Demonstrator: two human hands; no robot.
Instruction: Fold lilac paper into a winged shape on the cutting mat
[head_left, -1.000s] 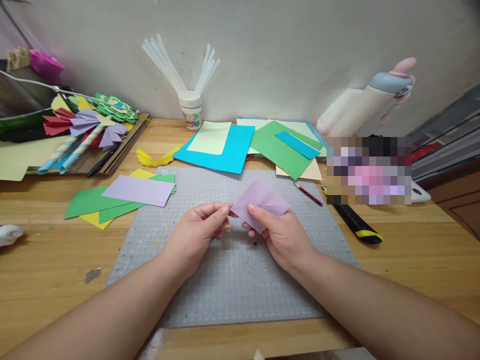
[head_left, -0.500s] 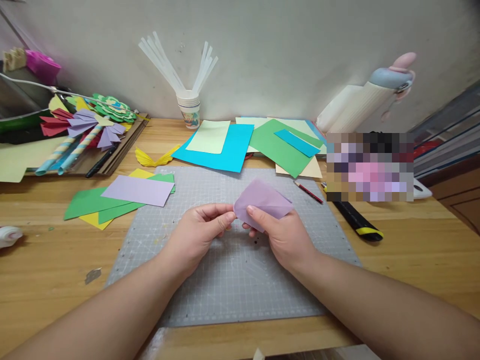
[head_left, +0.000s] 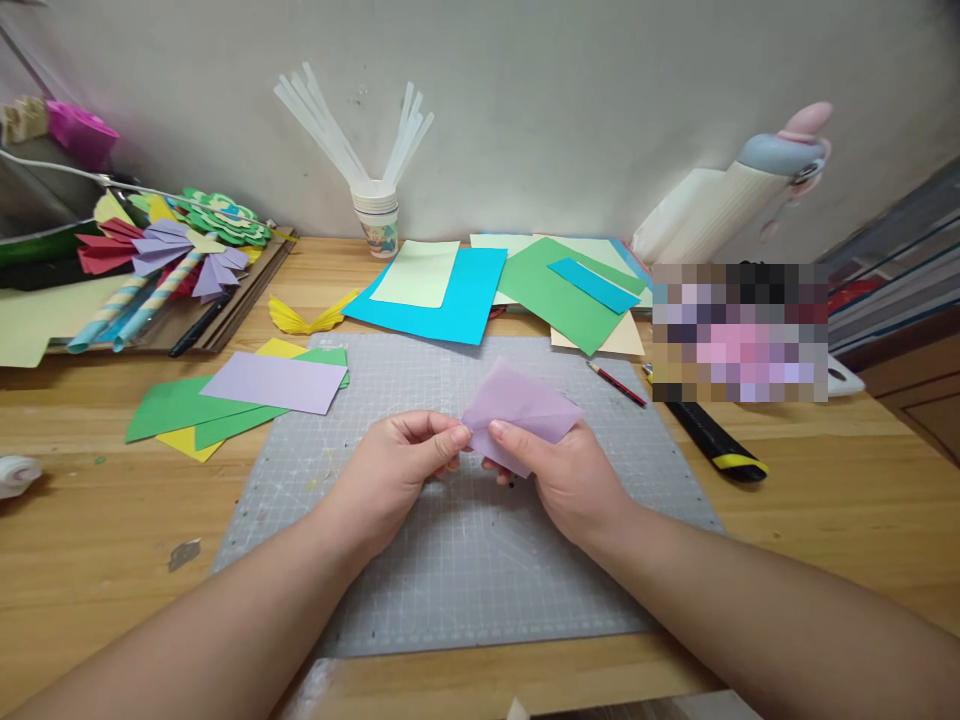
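Note:
A sheet of purple paper (head_left: 517,395) is held up between both hands, over the grey cutting mat (head_left: 450,580). A faint crease line crosses it. My left hand (head_left: 409,455) pinches its left corner between thumb and forefinger. My right hand (head_left: 566,465) grips the paper's lower right side, thumb on top and fingers curled beneath. To the left, a purple paper rectangle (head_left: 274,382) lies across green strips (head_left: 165,410) and a yellow piece, partly over the mat's edge. A pleated yellow paper piece (head_left: 313,315) rests behind them.
Blue paper (head_left: 480,300) and green paper (head_left: 559,290) lie behind the mat. Paper cups (head_left: 379,225) hold white strips by the wall. A pencil (head_left: 616,384) and a black-yellow cutter (head_left: 716,440) lie at right. Paper pinwheel-like crafts (head_left: 161,250) are at left.
The purple paper has shifted slightly left, and its left corner now looks flatter and more pointed between my left fingers. Both hands keep their grip.

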